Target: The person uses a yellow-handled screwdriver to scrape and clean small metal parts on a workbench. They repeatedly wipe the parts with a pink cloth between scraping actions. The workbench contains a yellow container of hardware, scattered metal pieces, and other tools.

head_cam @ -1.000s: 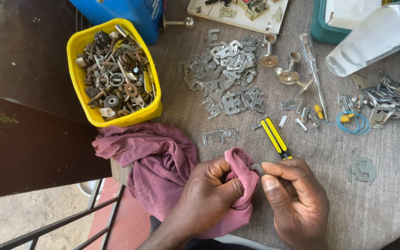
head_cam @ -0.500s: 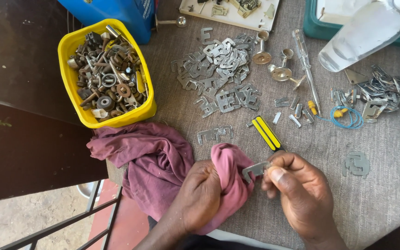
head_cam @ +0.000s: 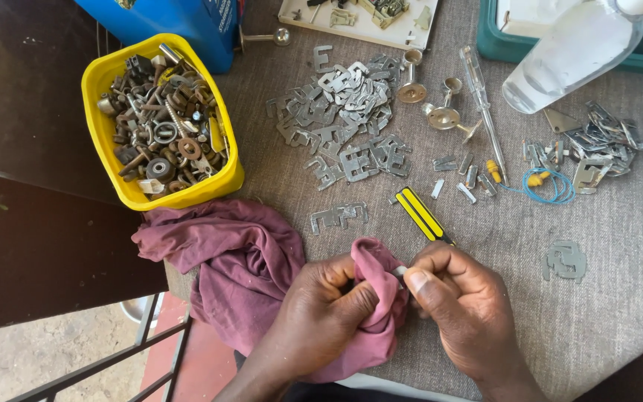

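Observation:
My left hand (head_cam: 320, 313) bunches a fold of a maroon cloth (head_cam: 240, 260) at the table's near edge. My right hand (head_cam: 459, 305) pinches a small flat metal piece (head_cam: 400, 272) pushed into that fold, so only its tip shows. A yellow and black handled tool (head_cam: 422, 214) lies on the grey cloth-covered table (head_cam: 619, 253) just beyond my right knuckles. Two flat metal brackets (head_cam: 338, 216) lie just above the cloth.
A yellow tub (head_cam: 107, 89) of rusty hardware stands at the left. A heap of flat metal plates (head_cam: 344, 119) lies centre back, with brass fittings (head_cam: 444, 112), a clear screwdriver (head_cam: 484, 104), a plastic bottle (head_cam: 567, 56), a blue wire loop (head_cam: 548, 186), more plates (head_cam: 597, 145) and a lone plate (head_cam: 564, 259).
The metal piece stuck out between my hands half a second ago; now the cloth is wrapped over it and my hands are pressed closer together.

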